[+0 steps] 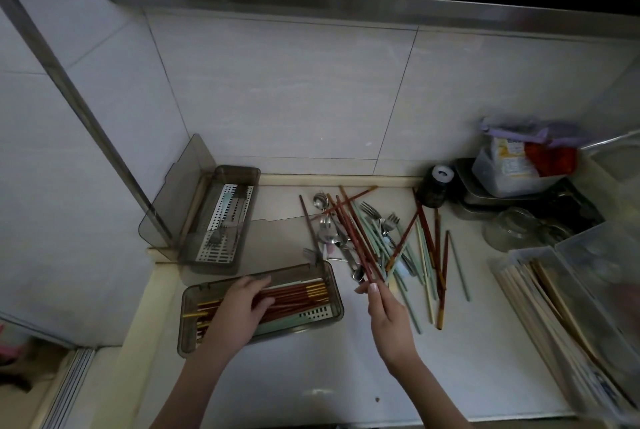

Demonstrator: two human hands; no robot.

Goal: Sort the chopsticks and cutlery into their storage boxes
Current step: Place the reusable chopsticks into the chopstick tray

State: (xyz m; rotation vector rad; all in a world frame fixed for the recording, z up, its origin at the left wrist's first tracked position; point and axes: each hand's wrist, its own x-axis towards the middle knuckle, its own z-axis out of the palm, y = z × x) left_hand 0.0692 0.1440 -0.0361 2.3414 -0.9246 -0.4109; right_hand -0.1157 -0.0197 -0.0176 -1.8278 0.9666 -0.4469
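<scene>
A grey storage box near the counter's front holds several red chopsticks with gold ends and a few pale green ones. My left hand lies flat on those red chopsticks, fingers spread over them. My right hand pinches a few red chopsticks at their near ends, lifted over the loose pile of red and green chopsticks, forks and spoons. A second grey box with a white perforated insert stands further back left, a fork inside it.
A dark jar, a metal tray with packets, a glass bowl and a clear bin crowd the right. Pale wooden chopsticks lie at the right edge. Both boxes' lids stand open.
</scene>
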